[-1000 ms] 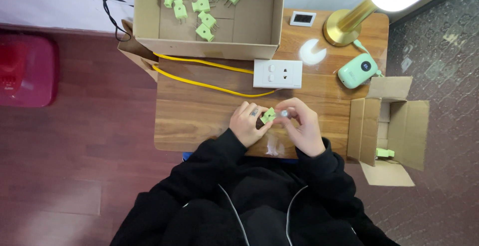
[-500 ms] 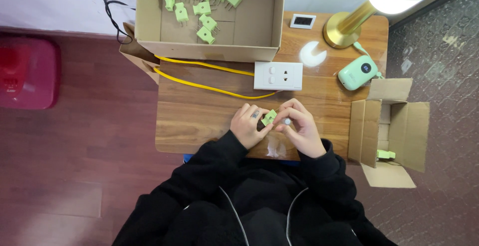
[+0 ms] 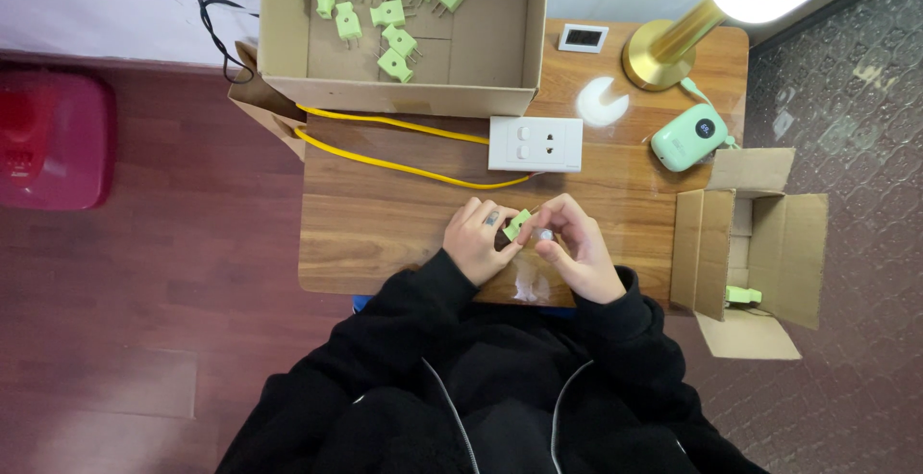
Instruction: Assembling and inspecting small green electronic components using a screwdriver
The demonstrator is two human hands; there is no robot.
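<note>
Both hands meet over the front edge of the wooden bench (image 3: 385, 234), just above the person's black sleeves. Left hand (image 3: 478, 240) has fingers curled in, thumb and forefinger pinched on a small green plug (image 3: 517, 225). Right hand (image 3: 574, 253) comes in from the other side, fingertips closed on the same plug's right end, w/ sthg small and pale at its thumb tip; can't tell what. So the plug sits between the two hands, held up off the bench top, tilted.

Behind the hands, approx centre of bench: a white socket block (image 3: 535, 143), w/ a yellow cable (image 3: 404, 164) running left from it in two strands toward the bench's left edge. At the back, a big open cardboard box (image 3: 481, 61) holds abt nine more green plugs (image 3: 389, 14), loose, scattered in its left half.

Right rear: a brass lamp (image 3: 673, 46), lit, a white crescent-shaped piece (image 3: 603, 104) next to its base, a small white display unit (image 3: 583, 37) further back, and a mint-green gadget (image 3: 688, 136) w/ a round dark screen. Off the bench's right end, a smaller open carton (image 3: 769, 243) w/ one green plug (image 3: 742, 294) inside near its front. A red bin (image 3: 53, 137) stands on the floor, far left.
</note>
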